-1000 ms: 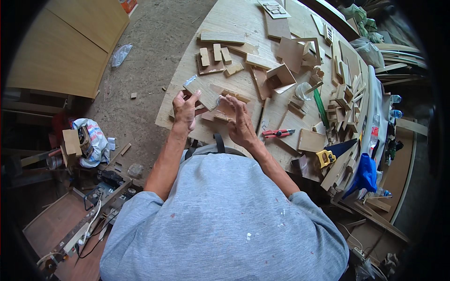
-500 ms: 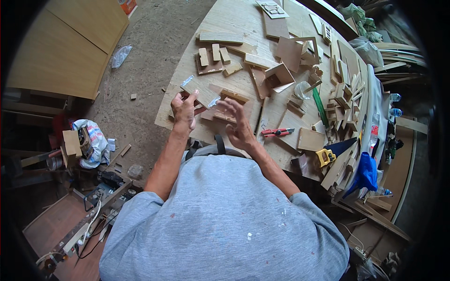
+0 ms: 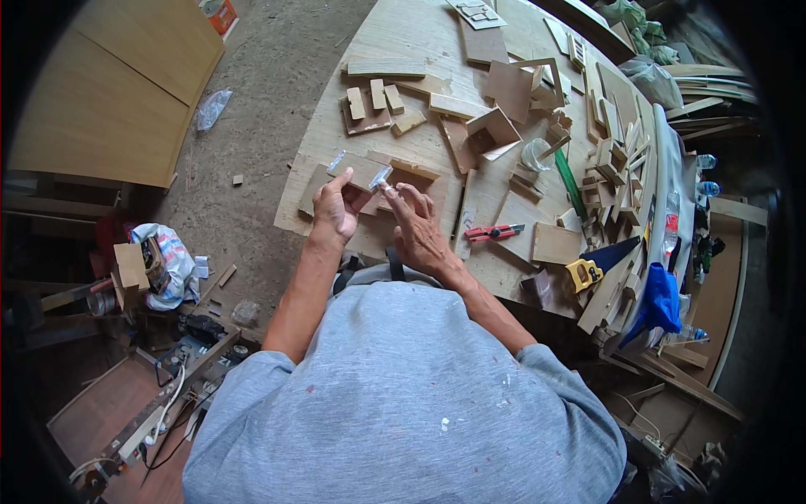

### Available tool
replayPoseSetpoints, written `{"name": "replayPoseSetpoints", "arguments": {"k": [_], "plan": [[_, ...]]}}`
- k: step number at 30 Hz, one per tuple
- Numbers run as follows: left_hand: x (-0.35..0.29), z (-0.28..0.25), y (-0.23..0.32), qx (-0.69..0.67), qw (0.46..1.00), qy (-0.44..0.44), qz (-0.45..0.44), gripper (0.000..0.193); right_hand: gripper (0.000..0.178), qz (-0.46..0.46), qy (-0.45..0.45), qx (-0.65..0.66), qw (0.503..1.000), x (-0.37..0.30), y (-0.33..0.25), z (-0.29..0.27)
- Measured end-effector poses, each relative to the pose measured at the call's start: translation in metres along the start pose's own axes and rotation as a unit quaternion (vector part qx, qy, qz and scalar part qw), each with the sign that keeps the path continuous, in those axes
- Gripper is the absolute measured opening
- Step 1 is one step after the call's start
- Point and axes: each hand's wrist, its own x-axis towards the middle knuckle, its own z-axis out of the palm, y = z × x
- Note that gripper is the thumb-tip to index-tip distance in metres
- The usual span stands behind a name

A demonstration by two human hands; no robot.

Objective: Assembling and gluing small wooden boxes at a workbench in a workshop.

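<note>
My left hand (image 3: 337,207) is closed around a small flat piece of wood (image 3: 357,170), thumb on top, above the near left part of the workbench (image 3: 294,210). White paste, like glue, lies along two opposite ends of that piece. Holding nothing, my right hand (image 3: 420,233) has its fingers apart, and a white-smeared fingertip meets or nearly meets the paste at the right end. Just beyond the hands a wooden strip (image 3: 411,165) rests on the bench. To the right of my right hand lies a red utility knife (image 3: 495,233).
Wood blocks (image 3: 365,102), an open-sided wooden box (image 3: 492,133) and a clear plastic cup (image 3: 537,154) stand farther along the bench. A yellow-handled saw (image 3: 588,273) lies at the right, near a blue bag (image 3: 655,307). A wooden cabinet (image 3: 117,92) stands across the floor.
My right hand has come in from slightly apart to the piece's right end, a fingertip at the paste. My left hand still grips the piece, which now sits slightly lower and flatter.
</note>
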Motion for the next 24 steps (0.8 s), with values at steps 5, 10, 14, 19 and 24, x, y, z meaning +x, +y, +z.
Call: {"name": "replayPoseSetpoints", "arguments": {"k": [5,10,14,19,24], "plan": [[0.001,-0.001,-0.004,-0.015,1.000,0.011,0.004,0.017,0.092,0.042,0.008,0.061,0.997,-0.006,0.003,-0.006],[0.002,-0.008,-0.006,-0.003,1.000,0.013,-0.001,0.018,0.089,0.012,0.106,0.187,0.977,-0.007,0.011,0.002],[-0.004,-0.004,-0.008,-0.015,1.000,0.012,-0.006,0.017,0.090,0.002,0.101,0.218,0.971,-0.002,0.004,0.003],[0.001,-0.014,-0.013,-0.029,1.000,-0.008,-0.005,0.020,0.091,-0.050,0.037,0.237,0.970,-0.002,-0.011,-0.010],[-0.013,-0.006,-0.005,0.046,0.998,-0.031,0.027,0.025,0.089,0.023,0.173,0.414,0.893,0.000,-0.013,-0.012]]}}
